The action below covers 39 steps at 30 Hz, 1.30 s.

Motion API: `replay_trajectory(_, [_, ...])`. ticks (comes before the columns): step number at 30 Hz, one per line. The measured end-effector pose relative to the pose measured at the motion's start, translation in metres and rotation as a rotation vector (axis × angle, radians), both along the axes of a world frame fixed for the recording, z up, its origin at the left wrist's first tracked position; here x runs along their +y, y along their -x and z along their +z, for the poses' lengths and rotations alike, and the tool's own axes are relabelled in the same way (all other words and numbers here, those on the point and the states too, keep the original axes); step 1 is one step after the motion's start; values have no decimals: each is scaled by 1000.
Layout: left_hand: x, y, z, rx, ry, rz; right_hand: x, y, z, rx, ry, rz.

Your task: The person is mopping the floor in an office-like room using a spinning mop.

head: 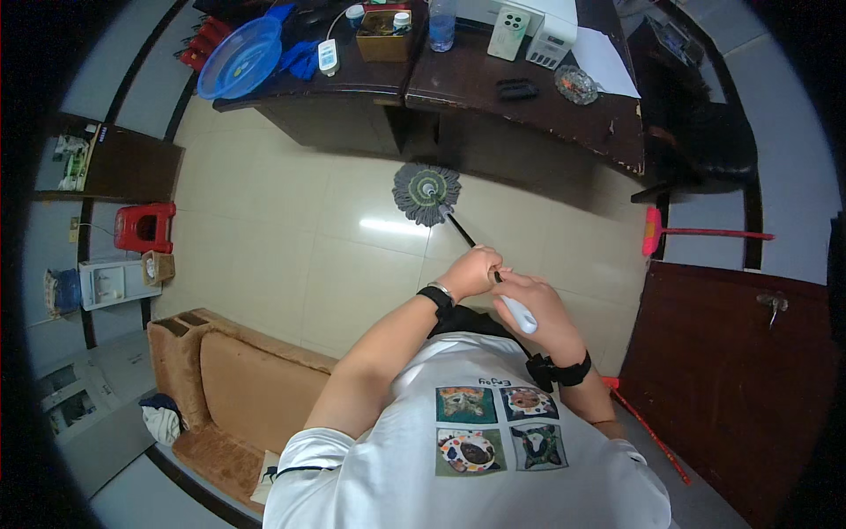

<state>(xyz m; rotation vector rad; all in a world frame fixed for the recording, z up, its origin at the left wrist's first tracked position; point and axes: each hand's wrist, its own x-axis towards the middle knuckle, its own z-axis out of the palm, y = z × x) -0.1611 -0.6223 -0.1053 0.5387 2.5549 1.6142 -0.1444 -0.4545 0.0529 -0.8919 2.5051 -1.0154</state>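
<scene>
My left hand [468, 271] is closed around the black handle of a twist mop [462, 229]. My right hand [538, 305] grips the handle higher up, beside its white end grip [519, 313]. From my hands the handle slants away to a grey string mop head [426, 194] with a green ring pattern. The mop head lies spread on the beige tile floor [264, 192], close to the base of a dark wooden desk [462, 76]. Both wrists wear black bands.
The desk bears a blue basin [244, 61], a bottle [441, 26] and a glass ashtray [576, 84]. At left are a red plastic stool [147, 227] and a brown sofa [264, 370]. At right, a red-handled broom [714, 233] stands near a dark door [727, 357].
</scene>
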Motion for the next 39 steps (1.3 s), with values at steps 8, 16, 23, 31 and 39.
replay_trajectory(8, [-34, 3, -8, 11, 36, 106, -35, 13, -22, -99, 204, 33])
replay_trajectory(16, [-68, -37, 3, -196, 171, 278, -59, 20, -23, -227, 164, 228])
replay_trajectory(23, [-44, -40, 11, -159, 94, 193, -32, 7, -10, -298, 201, 94])
replay_trajectory(31, [-2, 11, 19, -19, -47, -102, -22, 3, 34, -114, 68, -112])
replay_trajectory(39, [-22, 55, 20, -87, -158, -261, -53, 21, 28, -68, 13, -295])
